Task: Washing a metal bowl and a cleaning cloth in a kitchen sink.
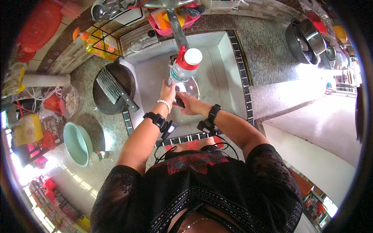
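Note:
My left hand point(168, 93) and my right hand point(188, 103) are close together over the white tiled sink point(231, 100). Between the right thumb and fingers is a dark handle-like object point(179, 101), mostly covered by the hand. Beyond the fingers shows a round shiny metal vessel or utensil point(193, 88); whether it joins the dark piece is unclear. My left fingers point up beside a clear plastic bottle point(177, 74) with a white cap and red wrapping, below the metal faucet point(175, 27). What the left fingers hold is hidden.
Left of the sink, a cleaver point(112, 86) lies on a round dark chopping board point(113, 107). Nearby stand a pale green basin point(77, 144) and a yellow liquid bottle point(100, 43). A pink basket point(163, 30) sits behind the faucet. Metal pots point(301, 43) stand at the right.

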`<state>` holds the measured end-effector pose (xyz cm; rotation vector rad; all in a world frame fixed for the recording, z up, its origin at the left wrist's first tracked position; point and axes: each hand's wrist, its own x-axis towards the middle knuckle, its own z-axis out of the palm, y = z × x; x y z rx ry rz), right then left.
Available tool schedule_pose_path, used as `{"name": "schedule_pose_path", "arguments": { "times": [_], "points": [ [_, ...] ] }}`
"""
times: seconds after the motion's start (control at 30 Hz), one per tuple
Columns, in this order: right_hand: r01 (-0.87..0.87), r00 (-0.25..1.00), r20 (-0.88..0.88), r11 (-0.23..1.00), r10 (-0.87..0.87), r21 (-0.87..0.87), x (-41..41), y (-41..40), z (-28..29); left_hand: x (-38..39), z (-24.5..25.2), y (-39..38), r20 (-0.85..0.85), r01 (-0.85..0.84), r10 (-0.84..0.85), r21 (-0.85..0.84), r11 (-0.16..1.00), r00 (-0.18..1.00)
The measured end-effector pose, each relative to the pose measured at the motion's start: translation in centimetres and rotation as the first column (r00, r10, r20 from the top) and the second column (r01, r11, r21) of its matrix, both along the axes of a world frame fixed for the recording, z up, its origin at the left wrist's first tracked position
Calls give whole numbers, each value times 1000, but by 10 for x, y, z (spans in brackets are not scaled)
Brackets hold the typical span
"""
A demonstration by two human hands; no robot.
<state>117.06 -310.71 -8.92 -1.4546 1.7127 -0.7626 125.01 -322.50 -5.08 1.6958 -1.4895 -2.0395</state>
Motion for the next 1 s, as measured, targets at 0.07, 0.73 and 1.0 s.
{"name": "schedule_pose_path", "arguments": {
  "times": [0.07, 0.73, 1.0],
  "points": [
    [40, 999, -9, 994, -40, 105, 3, -7, 15, -2, 12, -7, 143, 172, -164, -44, 984, 976],
    [797, 603, -66, 597, -795, 91, 11, 2, -13, 25, -29, -11, -424, -398, 693, 594, 699, 584],
    [451, 842, -70, 771, -534, -450, 22, -25, 55, 16, -20, -1, -314, -164, 210, 166, 972, 926]
  ]
}}
